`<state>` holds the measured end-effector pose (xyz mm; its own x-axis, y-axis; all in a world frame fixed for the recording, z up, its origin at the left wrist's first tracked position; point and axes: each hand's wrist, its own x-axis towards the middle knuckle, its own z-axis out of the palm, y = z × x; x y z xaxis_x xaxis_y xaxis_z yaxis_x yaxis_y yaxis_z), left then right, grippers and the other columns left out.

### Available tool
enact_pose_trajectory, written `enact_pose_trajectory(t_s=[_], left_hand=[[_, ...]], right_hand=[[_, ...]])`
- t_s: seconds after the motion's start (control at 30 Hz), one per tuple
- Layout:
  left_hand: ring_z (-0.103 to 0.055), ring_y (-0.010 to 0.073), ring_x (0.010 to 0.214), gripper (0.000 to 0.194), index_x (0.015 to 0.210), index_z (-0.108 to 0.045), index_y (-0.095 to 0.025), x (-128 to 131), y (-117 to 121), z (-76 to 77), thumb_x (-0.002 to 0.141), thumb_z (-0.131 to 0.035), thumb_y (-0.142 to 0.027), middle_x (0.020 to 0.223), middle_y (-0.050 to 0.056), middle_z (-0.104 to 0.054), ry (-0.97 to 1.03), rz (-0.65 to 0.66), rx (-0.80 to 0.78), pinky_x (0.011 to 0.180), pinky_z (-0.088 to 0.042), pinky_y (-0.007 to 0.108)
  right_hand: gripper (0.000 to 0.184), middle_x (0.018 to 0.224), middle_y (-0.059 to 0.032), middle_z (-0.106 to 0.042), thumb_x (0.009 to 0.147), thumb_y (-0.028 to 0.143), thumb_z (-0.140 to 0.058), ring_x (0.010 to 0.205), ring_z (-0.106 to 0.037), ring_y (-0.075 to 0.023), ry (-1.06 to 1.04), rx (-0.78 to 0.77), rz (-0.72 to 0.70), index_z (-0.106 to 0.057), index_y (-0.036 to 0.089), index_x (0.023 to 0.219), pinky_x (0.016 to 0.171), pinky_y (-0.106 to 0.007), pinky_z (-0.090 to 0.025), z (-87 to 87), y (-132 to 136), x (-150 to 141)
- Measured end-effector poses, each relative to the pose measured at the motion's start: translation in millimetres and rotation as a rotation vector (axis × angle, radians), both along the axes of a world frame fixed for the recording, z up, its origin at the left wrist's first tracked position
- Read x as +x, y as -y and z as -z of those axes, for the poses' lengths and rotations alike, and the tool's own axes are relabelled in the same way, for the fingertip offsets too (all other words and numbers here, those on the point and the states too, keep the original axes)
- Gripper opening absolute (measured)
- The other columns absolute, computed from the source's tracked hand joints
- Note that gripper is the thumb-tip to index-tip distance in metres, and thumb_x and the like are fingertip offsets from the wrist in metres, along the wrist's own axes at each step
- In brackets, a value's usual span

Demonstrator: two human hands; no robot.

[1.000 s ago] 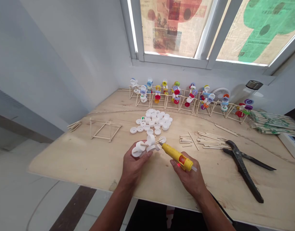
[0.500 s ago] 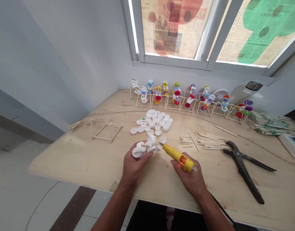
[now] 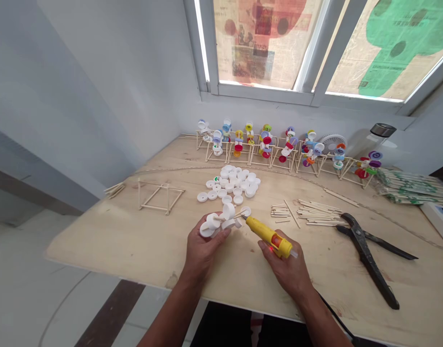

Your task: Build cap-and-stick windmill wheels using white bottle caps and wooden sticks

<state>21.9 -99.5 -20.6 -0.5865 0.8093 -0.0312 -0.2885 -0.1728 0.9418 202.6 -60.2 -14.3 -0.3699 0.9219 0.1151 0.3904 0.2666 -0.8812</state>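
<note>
My left hand (image 3: 204, 248) is closed around a wheel of white bottle caps (image 3: 213, 221) joined by thin wooden sticks, held above the table. In my right hand (image 3: 288, 265) is a yellow hot glue gun (image 3: 268, 235), with a clear glue stick poking out of its back and a small red light glowing. The gun's nozzle is at the end of a stick that juts from the cap wheel; whether they touch I cannot tell. Just behind the nozzle lies a single white cap (image 3: 246, 211). A pile of white bottle caps (image 3: 231, 180) sits beyond my hands.
A bare stick frame (image 3: 158, 207) stands at left, near loose sticks (image 3: 114, 189). Cut sticks (image 3: 319, 212) and black pliers-like cutters (image 3: 368, 260) lie at right. Along the wall are several frames with colored cap wheels (image 3: 267, 144), a fan (image 3: 332, 143) and a bottle (image 3: 380, 135).
Almost nothing differs. The whole view has shifted slightly, while both hands, the cap wheel and the glue gun keep the same positions relative to each other.
</note>
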Motion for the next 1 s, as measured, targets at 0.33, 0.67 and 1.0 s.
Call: enact_pose_trajectory(t_s=[0.33,0.67,1.0], left_hand=[[-0.059,0.0143,0.078,0.041,0.096,-0.065,-0.019,-7,-2,10.5,0.059,-0.08,-0.024,0.084,0.001,-0.068,-0.029,0.045,0.02,0.072,-0.046,0.022],[-0.06,0.0148,0.076,0.041,0.096,-0.065,-0.018,-7,-1,9.9,0.059,-0.08,-0.024,0.083,0.001,-0.068,-0.005,0.052,0.007,0.072,-0.046,0.024],[-0.06,0.0152,0.076,0.036,0.087,-0.067,-0.015,-5,-2,3.8,0.055,-0.082,-0.022,0.08,0.002,-0.068,0.211,0.074,0.032,0.071,-0.048,0.025]], right_hand=[[0.028,0.057,0.0053,-0.042,0.083,0.043,-0.056,0.051,-0.04,-0.0109,0.017,-0.002,0.024,-0.046,0.021,0.068,0.049,-0.023,-0.033,2.4,-1,0],[0.03,0.059,0.0051,-0.041,0.084,0.043,-0.055,0.053,-0.041,-0.0112,0.033,0.015,0.03,-0.043,0.022,0.067,0.05,-0.023,-0.033,3.6,-2,0],[0.024,0.06,0.0051,-0.041,0.085,0.04,-0.054,0.054,-0.04,-0.0113,-0.055,0.011,0.059,-0.048,0.021,0.073,0.051,-0.023,-0.035,-3.8,0,1]])
